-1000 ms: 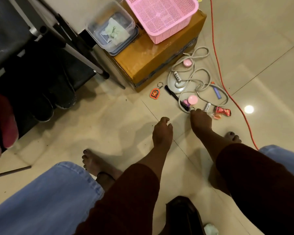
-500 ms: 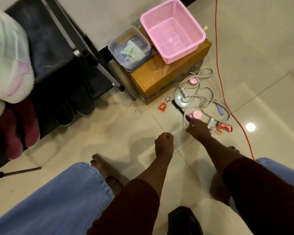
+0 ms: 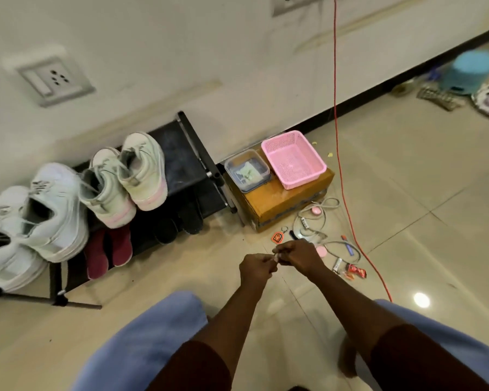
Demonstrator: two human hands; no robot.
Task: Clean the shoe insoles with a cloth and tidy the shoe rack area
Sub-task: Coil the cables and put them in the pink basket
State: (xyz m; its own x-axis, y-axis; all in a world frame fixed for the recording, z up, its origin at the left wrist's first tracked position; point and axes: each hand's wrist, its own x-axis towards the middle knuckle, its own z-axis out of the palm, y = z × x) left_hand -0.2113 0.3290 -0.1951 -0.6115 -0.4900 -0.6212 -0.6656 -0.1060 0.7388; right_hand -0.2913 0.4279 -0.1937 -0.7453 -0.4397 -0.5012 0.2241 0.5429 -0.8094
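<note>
Where the floor [image 3: 407,193] meets the wall [image 3: 181,52], the black shoe rack [image 3: 181,162] runs lengthwise along it at left, with white sneakers [image 3: 141,170] on top, heels facing the room. Just right of it, a cardboard box [image 3: 283,198] carries a pink basket [image 3: 294,159]. Nearer, the left hand [image 3: 255,268] and right hand [image 3: 300,256] meet with curled fingers, pinching a small pale item [image 3: 276,258] too tiny to identify.

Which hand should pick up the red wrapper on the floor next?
Right, probably. The right hand is nearer the red wrapper, which lies to its right; the left hand is farther. Both pinch a small pale thing.
</note>
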